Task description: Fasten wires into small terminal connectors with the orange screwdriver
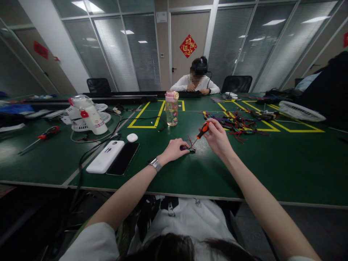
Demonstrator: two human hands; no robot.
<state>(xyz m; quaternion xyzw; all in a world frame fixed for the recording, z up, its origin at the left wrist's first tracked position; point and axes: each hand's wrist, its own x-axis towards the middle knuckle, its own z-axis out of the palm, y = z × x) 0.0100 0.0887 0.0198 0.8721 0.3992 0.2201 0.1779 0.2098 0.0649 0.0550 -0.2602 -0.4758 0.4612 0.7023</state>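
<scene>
My left hand (176,148) rests on the green table (244,170) and pinches a small dark connector with coloured wires (190,148). My right hand (217,136) holds a small screwdriver with an orange and black handle (203,130). Its tip points down and left onto the connector. A watch sits on my left wrist.
A pile of coloured wires (237,125) lies behind my right hand. A pink-lidded bottle (172,108) stands ahead. A white power bank (105,156), a black phone (123,158), a white earbud case (132,137), a fan (87,114) and a red screwdriver (46,133) lie left. A person sits across the table.
</scene>
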